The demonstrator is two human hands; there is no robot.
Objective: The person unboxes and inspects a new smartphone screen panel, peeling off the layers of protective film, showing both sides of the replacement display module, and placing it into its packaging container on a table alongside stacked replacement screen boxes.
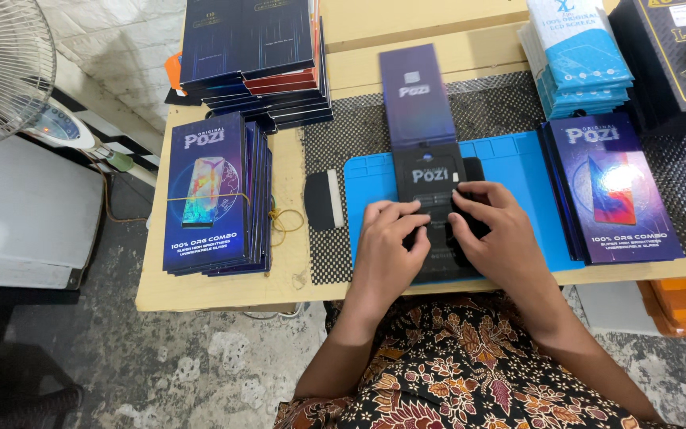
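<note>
Left hand [388, 238] and right hand [492, 230] press curled fingers onto the flat black tray [438, 202] of the open purple-lidded box [416, 95]; uneven pressure may tilt it off the blue mat [518, 171].

Glossy printed cardboard covers the open flat box [430, 171] lying on a smooth, matt blue silicone mat [518, 171]. Under the mat lies a woven black-and-white checked sheet [502, 99] with a slight sheen, over a bare, matt pale wooden table [224, 290]. Left of the mat, stacked purple boxes [212, 195] look glossy too.
</note>
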